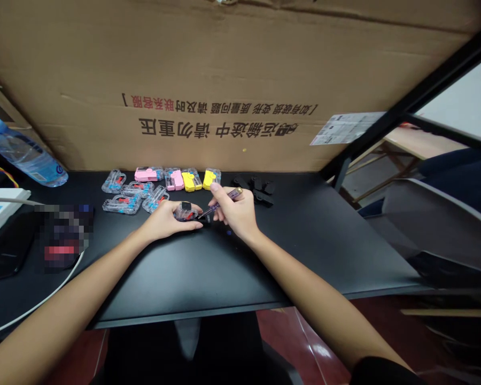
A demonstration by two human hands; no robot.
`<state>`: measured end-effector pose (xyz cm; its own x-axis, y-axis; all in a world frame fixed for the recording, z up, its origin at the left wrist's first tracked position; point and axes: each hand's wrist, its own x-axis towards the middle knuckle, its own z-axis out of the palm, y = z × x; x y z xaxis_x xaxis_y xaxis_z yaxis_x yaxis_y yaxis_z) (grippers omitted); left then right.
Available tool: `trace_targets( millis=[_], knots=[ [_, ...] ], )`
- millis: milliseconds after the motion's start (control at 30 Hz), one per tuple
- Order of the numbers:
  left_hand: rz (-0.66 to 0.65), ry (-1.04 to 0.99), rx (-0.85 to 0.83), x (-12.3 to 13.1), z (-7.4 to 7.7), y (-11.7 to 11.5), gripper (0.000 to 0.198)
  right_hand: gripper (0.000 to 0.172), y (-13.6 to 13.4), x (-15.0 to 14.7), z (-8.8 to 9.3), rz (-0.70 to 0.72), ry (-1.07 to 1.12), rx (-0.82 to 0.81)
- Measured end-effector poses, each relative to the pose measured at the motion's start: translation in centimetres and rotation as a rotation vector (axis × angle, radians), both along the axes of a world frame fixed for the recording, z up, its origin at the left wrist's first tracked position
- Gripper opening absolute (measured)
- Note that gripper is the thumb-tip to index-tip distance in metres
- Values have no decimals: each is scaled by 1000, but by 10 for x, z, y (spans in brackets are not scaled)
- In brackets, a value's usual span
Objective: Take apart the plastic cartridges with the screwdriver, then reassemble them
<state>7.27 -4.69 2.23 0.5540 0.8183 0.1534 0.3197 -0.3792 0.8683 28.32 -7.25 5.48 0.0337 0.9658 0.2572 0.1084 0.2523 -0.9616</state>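
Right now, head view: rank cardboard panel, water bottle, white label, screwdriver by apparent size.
1. Cardboard panel
2. Water bottle
3. White label
4. Screwdriver, partly covered by the right hand

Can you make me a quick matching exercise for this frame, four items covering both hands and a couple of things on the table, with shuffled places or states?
Column one
1. Left hand
2. Right hand
3. Plastic bottle
4. Black parts

Column two
A. Holding a screwdriver
B. Grouped to the right of the yellow pieces
C. Blue-capped, at the picture's left edge
D. Holding a clear plastic piece

Pairs: 1-D, 2-A, 3-C, 4-B
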Motion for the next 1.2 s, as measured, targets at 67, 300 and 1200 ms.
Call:
trace_targets(
  millis=[67,300,1200],
  knots=[
    [-4,-2,5,0,0,0,40,64,0,1,1,3,-7,5],
    [-7,-18,5,0,-1,0,40,59,5,5,-3,129,-93,31],
    [-38,-15,-13,-3,-9,3,60,53,7,-12,-18,86,65,-90]
  ],
)
